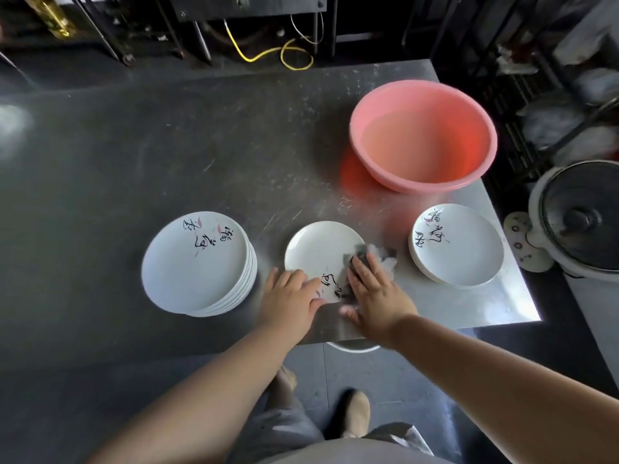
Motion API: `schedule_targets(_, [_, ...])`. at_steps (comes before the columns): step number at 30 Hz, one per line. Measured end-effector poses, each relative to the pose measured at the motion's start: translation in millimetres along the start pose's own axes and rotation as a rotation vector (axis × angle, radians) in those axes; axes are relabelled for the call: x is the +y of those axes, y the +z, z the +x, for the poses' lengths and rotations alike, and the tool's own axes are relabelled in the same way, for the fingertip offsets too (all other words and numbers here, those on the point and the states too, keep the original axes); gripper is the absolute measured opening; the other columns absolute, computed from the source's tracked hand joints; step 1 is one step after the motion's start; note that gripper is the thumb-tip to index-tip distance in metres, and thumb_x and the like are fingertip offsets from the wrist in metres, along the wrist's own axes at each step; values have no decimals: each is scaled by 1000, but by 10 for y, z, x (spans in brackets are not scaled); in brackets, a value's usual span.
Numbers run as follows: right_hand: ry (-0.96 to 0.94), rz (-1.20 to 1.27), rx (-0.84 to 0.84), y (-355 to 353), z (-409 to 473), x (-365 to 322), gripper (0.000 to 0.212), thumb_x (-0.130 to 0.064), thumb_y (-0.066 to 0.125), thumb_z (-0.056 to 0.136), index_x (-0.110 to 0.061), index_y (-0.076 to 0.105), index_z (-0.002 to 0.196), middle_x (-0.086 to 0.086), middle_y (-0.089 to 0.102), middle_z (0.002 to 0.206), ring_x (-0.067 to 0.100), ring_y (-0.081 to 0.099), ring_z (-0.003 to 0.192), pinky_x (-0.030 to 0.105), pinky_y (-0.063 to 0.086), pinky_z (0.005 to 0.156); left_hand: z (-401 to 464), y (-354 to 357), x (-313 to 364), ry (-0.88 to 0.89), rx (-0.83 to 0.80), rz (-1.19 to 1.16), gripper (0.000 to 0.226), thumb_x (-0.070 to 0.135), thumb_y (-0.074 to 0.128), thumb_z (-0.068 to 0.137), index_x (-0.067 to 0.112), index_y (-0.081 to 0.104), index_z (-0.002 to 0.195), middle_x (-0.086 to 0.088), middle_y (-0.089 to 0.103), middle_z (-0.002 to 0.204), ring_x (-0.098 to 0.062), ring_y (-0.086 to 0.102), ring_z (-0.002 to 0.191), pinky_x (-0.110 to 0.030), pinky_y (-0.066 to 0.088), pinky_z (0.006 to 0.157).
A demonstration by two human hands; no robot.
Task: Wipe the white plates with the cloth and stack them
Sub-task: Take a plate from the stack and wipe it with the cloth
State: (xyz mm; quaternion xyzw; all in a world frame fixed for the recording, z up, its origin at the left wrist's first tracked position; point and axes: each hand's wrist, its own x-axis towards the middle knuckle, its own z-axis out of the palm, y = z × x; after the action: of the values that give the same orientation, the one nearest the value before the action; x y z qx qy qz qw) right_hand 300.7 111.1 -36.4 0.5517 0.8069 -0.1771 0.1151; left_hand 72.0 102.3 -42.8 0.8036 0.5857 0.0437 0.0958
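Observation:
A single white plate (318,249) with black brush writing lies on the steel table near its front edge. My left hand (288,299) rests flat on the plate's near left rim, fingers straight. My right hand (375,293) presses a grey cloth (371,256) onto the plate's right side with flat fingers. A tall stack of white plates (197,262) stands to the left. A lower stack of white plates (459,246) stands to the right.
A pink plastic basin (423,135) holding water sits behind the plates at the right. The steel table (167,145) ends just right of the lower stack. A rice cooker (582,219) stands off the table's right edge. Yellow cable lies beyond the far edge.

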Motion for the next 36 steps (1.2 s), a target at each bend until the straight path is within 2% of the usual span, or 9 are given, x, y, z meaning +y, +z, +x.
schedule_targets(4, [-168,-21,-70,139,-230,-20,98,-82,10,92,-21,7,168,-3,-5,176,19,-32,155,39,-14,127,31,12,125,29,-41,42,50,69,57,85,24,73,101,-1,60,99,-29,61,100,-53,38,116])
schedule_targets(8, [-114,-67,-4,-202,118,274,89,-75,25,97,-24,16,168,-7,8,176,19,-13,161,45,-5,131,118,-101,-165,141,-168,33,76,76,45,89,26,56,146,-5,45,154,-30,37,147,-56,24,124])
schedule_targets(10, [-49,-50,-14,-217,197,285,89,-73,33,98,-22,14,168,-7,1,176,20,-17,161,44,0,132,115,-101,-263,181,-217,64,76,71,46,93,27,44,155,-3,36,163,-29,30,152,-53,25,124])
schedule_targets(13, [43,-11,-28,69,-37,-5,98,-79,19,96,-14,2,167,1,-16,175,28,-32,156,44,5,131,87,-55,-215,161,-208,50,70,61,59,94,26,49,154,-4,41,161,-30,36,150,-48,28,123])
schedule_targets(16, [48,-11,-24,271,-249,-205,101,-82,6,96,-7,6,163,10,-7,175,35,-27,157,49,-1,129,52,-19,-183,142,-173,33,67,62,58,92,26,55,149,-4,47,157,-30,42,146,-48,34,119])
schedule_targets(24, [68,56,-30,-28,130,69,94,-76,24,97,-17,8,168,-5,-13,175,27,-25,159,46,14,130,135,-47,-72,57,-113,50,63,78,51,81,38,63,129,4,57,130,-25,54,119,-48,42,103])
schedule_targets(28, [-20,35,-8,206,-210,-165,98,-80,15,97,-10,30,164,9,14,175,36,-15,160,52,17,125,239,-64,149,-31,-124,56,61,77,53,68,32,69,106,0,56,106,-28,59,99,-47,38,94])
schedule_targets(33, [23,39,42,-156,294,335,87,-70,21,99,-16,17,168,-4,-4,176,29,-18,161,48,12,131,188,-57,-150,84,-176,-19,65,72,54,90,39,56,145,3,40,159,-25,30,153,-53,12,126])
schedule_targets(36, [133,105,21,-15,263,136,91,-71,18,99,-14,5,168,-3,-21,174,30,-32,156,43,4,131,155,-21,-214,110,-109,-9,46,46,69,95,31,66,139,3,53,155,-24,43,149,-56,28,120])
